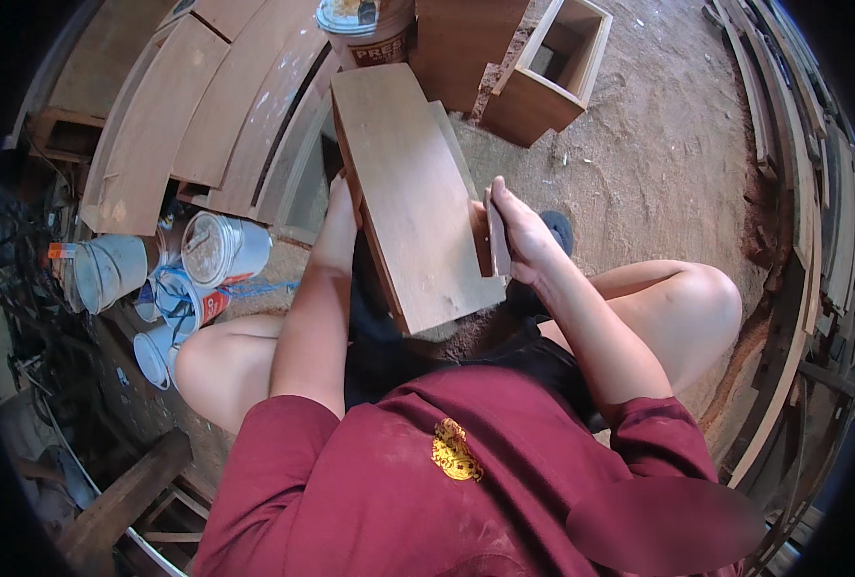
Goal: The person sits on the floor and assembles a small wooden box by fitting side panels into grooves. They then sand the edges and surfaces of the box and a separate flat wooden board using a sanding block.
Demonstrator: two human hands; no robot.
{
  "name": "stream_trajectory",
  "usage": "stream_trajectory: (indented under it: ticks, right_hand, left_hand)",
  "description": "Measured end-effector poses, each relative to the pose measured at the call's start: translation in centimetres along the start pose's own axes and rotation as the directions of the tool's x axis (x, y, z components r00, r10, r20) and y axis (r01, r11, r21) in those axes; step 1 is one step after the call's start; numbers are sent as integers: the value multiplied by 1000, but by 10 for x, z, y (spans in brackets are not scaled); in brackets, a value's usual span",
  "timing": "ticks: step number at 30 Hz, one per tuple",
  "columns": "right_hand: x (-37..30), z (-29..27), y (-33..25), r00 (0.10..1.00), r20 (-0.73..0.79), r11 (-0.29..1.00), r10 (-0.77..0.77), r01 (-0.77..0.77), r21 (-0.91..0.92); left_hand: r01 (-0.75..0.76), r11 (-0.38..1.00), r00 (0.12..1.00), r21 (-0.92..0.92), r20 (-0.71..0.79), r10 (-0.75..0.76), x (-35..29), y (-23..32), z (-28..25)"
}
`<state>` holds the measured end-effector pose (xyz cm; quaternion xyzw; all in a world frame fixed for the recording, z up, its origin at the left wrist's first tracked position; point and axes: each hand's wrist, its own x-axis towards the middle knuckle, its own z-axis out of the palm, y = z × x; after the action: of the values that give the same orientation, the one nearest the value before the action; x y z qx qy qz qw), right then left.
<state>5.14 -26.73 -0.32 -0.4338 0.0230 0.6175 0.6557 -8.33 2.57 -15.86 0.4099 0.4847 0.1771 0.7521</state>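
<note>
A wooden box (413, 192) with a broad, pale plywood face turned up stands tilted between my knees. My left hand (344, 202) grips its left side, the fingers mostly hidden behind the edge. At its right side, by a notch in the edge, my right hand (521, 226) holds a small flat brown block (496, 236). The thumb points up along the block, and the other fingers are largely out of sight. Whether the block is separate from the box, and what it is made of, I cannot make out.
Another wooden box (554, 91) with an open top stands ahead on the sandy floor. Large wooden panels (197, 106) lie to the left. Several plastic buckets (221, 250) are beside my left knee, and a lidded bucket (370, 34) stands ahead. Long planks (802, 212) line the right side.
</note>
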Motion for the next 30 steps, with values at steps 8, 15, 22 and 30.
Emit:
stream_trajectory:
  ticks: [8,15,22,30]
  right_hand:
    - [15,-5,-4,997,-14,997,-75,76,28]
    - [5,7,-8,976,-82,978,-201,196,-68]
    - [10,-12,-9,954,-161,873,-252,153,-462]
    - [-55,-31,-20,764,-358,742,-536,225,-631]
  left_hand:
    - [59,991,981,-119,190,-36,8,-3,2]
    - [57,971,975,-232,220,-5,-16,29,33]
    - [-150,986,953,-69,255,163,-57,81,70]
    - [-9,971,995,-237,95,33,-63,62,96]
